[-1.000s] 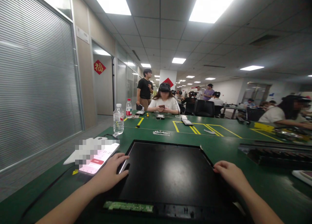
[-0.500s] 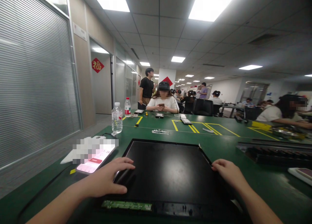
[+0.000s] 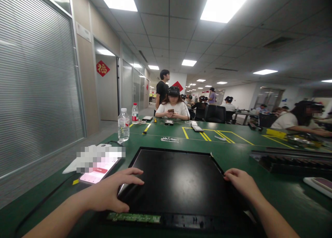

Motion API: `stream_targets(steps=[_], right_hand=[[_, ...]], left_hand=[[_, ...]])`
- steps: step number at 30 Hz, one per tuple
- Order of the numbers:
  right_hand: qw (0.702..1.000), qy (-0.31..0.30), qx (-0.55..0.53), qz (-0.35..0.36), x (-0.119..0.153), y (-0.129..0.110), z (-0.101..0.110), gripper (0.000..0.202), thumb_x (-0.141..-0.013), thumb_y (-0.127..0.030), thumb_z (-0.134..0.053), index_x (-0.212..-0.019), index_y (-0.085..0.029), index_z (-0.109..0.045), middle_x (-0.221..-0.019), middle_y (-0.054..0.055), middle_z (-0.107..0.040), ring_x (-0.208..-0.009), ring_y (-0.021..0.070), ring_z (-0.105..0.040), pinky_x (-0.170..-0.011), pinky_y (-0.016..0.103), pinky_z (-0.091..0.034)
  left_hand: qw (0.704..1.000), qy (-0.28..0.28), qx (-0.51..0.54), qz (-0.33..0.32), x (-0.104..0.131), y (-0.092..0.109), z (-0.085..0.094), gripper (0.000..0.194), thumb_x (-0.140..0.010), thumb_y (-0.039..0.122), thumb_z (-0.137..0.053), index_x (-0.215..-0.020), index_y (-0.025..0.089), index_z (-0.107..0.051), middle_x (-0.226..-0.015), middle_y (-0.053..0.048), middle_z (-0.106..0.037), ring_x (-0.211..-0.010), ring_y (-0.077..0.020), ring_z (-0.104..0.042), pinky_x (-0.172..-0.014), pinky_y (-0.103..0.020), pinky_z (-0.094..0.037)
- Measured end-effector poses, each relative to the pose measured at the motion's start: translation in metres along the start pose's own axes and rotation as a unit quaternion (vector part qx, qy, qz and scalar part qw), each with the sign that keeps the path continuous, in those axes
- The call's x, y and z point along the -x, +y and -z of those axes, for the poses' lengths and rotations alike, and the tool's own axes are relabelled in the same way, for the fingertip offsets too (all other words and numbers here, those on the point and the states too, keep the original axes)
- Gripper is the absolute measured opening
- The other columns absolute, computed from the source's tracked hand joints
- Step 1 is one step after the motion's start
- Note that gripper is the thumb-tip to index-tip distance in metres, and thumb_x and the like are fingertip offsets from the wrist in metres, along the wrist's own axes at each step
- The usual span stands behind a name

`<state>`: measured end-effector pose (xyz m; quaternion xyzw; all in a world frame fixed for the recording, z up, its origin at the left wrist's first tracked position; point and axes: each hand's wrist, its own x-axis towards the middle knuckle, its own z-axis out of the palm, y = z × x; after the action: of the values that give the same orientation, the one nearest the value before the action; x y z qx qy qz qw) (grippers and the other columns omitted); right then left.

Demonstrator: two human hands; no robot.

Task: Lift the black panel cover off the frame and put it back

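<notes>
A black flat display panel (image 3: 166, 182) in a thin dark frame lies on the green table in front of me. Along its near left edge runs a green circuit board strip (image 3: 133, 218). My left hand (image 3: 116, 189) is spread over the panel's left edge, thumb and fingers apart; whether its fingertips touch the surface I cannot tell. On the opposite side my right hand (image 3: 240, 182) pinches the frame's right edge between thumb and bent fingers.
Left of the panel lie a lit phone (image 3: 100, 170) and a water bottle (image 3: 123, 124). A dark slotted rack (image 3: 290, 162) and a white device (image 3: 319, 186) are at the right. Across the table (image 3: 145, 138) a person (image 3: 173, 110) sits holding a phone.
My left thumb has shifted slightly left and down, opening the hand a little wider. My right hand keeps its pinch. A standing person in the background has moved right.
</notes>
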<state>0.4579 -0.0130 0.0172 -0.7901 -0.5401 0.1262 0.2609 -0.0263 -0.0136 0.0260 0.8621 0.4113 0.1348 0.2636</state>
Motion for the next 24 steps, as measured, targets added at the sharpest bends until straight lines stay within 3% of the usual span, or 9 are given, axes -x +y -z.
stream_targets(steps=[10, 19, 24], right_hand=[[1.000, 0.003, -0.009, 0.004, -0.0023, 0.0024, -0.0009, 0.023, -0.072, -0.029, -0.048, -0.072, -0.023, -0.070, -0.075, 0.001, -0.073, -0.079, 0.0197, -0.065, -0.066, 0.026, -0.042], [1.000, -0.002, -0.004, 0.005, -0.0028, 0.0043, -0.0024, 0.024, -0.074, -0.031, -0.047, -0.073, -0.023, -0.069, -0.076, 0.001, -0.073, -0.079, 0.0198, -0.065, -0.067, 0.027, -0.041], [1.000, 0.004, -0.009, 0.005, -0.0017, 0.0025, -0.0022, 0.023, -0.073, -0.030, -0.047, -0.073, -0.023, -0.069, -0.075, 0.001, -0.073, -0.078, 0.0194, -0.065, -0.067, 0.027, -0.041]], left_hand=[[0.998, 0.011, -0.019, -0.061, -0.0020, -0.0087, -0.0030, 0.061, -0.061, 0.020, -0.073, -0.119, 0.034, -0.059, -0.143, -0.003, -0.045, -0.130, -0.0283, -0.040, -0.107, -0.039, -0.032], [0.999, 0.009, 0.002, -0.033, 0.0016, -0.0051, -0.0006, 0.063, -0.062, 0.018, -0.072, -0.121, 0.036, -0.058, -0.144, -0.001, -0.044, -0.131, -0.0276, -0.039, -0.108, -0.039, -0.030], [0.999, 0.029, -0.005, 0.012, -0.0003, -0.0058, -0.0007, 0.057, -0.070, 0.034, -0.068, -0.125, 0.035, -0.055, -0.148, -0.002, -0.038, -0.132, -0.0291, -0.037, -0.107, -0.040, -0.031]])
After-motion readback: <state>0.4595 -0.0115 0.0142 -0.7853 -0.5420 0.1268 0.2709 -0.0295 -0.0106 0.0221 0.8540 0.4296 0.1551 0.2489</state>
